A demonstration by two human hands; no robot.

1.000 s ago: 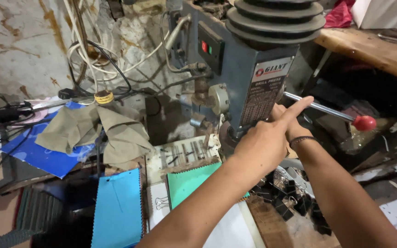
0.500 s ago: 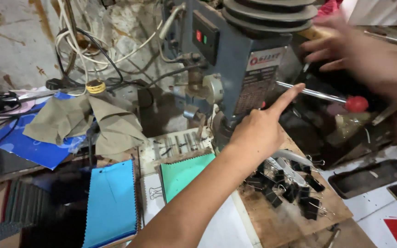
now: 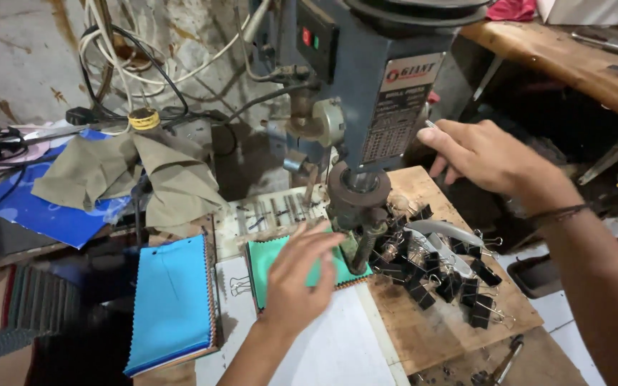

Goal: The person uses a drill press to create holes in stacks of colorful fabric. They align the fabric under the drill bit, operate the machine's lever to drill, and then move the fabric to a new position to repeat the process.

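Head view: left hand (image 3: 296, 279) fingers spread on green swatch stack (image 3: 270, 259); right hand (image 3: 484, 154) fingers loosely open beside drill press (image 3: 373, 93).

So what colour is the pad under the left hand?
Green pad, spiral-edged, under the left hand; head view.

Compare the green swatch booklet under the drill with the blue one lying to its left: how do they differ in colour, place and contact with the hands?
The green swatch booklet lies under the drill chuck, with the left hand resting on it. The blue swatch booklet lies apart to the left, untouched. Much of the green one is hidden by the hand; the blue one shows its whole cover and looks larger. Both are flat stacks with zigzag-cut edges. The right hand touches neither.
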